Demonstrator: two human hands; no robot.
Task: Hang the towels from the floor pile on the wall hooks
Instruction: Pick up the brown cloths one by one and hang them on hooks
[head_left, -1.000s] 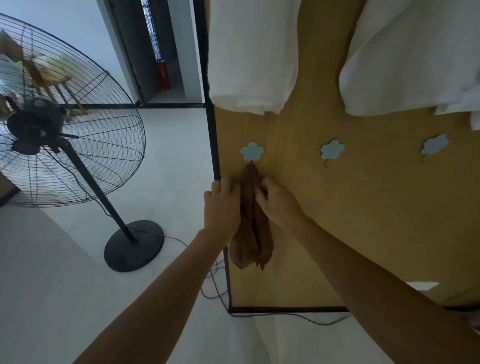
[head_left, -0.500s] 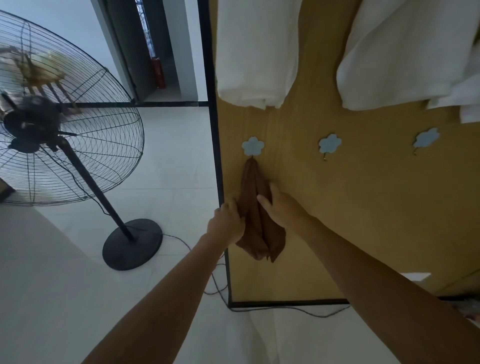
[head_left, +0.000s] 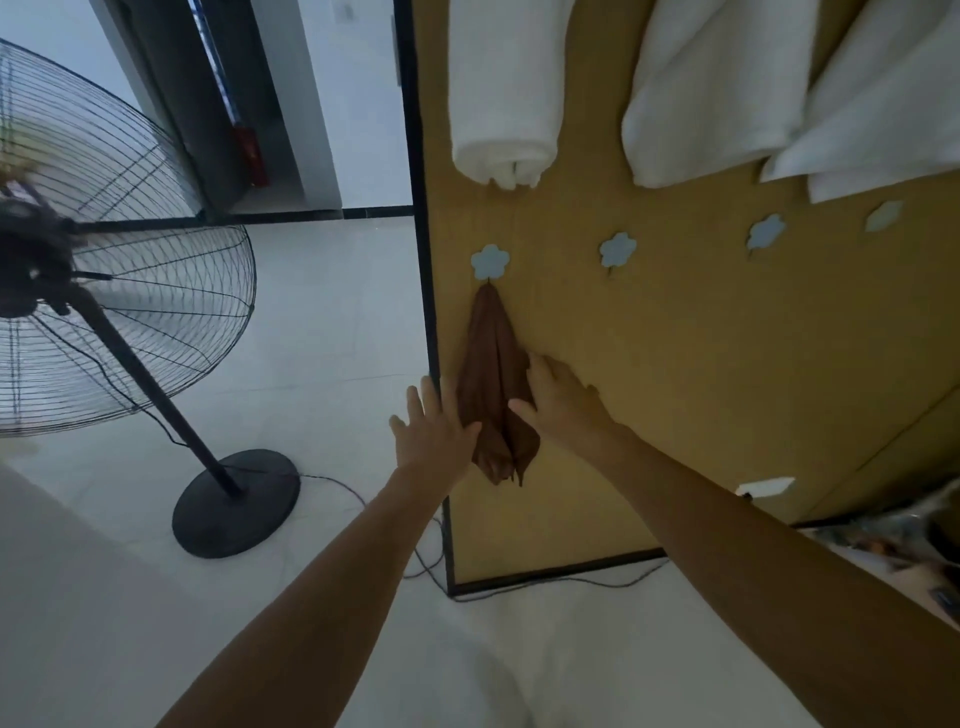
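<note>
The brown towel (head_left: 491, 384) hangs from the leftmost flower hook (head_left: 490, 262) on the yellow wall panel (head_left: 675, 364), narrow at the hook and widening to a loose bunch at its lower end. A second ago both hands were closed round the towel just under the hook; since then they have slid down it and let go.

The left hand (head_left: 434, 431) was curled at the towel's left edge half a second ago. Now its grip is fully open, fingers straight and spread, holding nothing, with only the thumb side touching the cloth low on the left. The right hand (head_left: 563, 402) lies flat on the panel just right of the towel, grip open too, its thumb against the towel's right edge.

Three more flower hooks (head_left: 617, 249) run off to the right, bare. White towels (head_left: 506, 104) hang higher on the panel. A standing fan (head_left: 104, 260) is on the floor (head_left: 322, 332) to the left, well apart from the panel, its cable trailing toward the panel's near corner
</note>
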